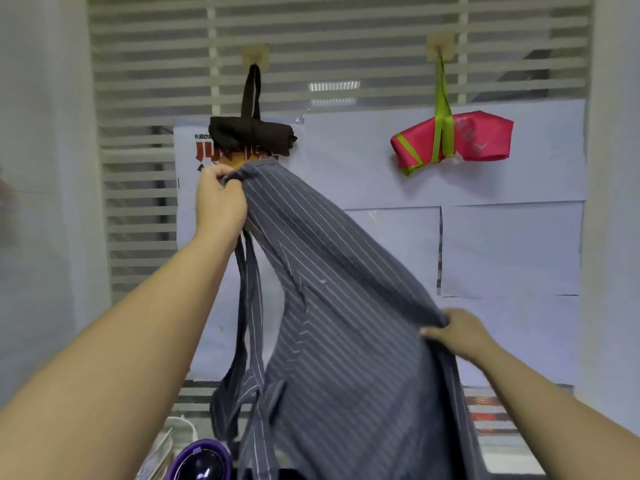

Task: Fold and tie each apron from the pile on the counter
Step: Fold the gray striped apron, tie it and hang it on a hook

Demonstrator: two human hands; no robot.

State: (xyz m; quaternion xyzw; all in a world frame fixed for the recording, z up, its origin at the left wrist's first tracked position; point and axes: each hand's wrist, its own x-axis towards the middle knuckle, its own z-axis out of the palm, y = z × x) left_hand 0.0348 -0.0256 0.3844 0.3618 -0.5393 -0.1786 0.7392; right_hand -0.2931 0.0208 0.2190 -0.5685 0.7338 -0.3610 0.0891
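Observation:
A grey apron with thin white stripes (pixel 332 306) hangs spread in the air in front of me. My left hand (pixel 220 199) is raised high and grips its top corner, with the apron's straps (pixel 247 306) dangling below that hand. My right hand (pixel 460 336) is lower and to the right, gripping the apron's side edge. The cloth slopes down from left hand to right hand, and its lower part drops out of view at the bottom.
On the wall ahead, a folded and tied dark brown apron (pixel 252 133) hangs from a hook (pixel 255 57), and a pink apron with green straps (pixel 453 140) from another hook (pixel 440 45). White paper sheets (pixel 512 244) cover the wall. A purple round object (pixel 202 462) lies at the bottom left.

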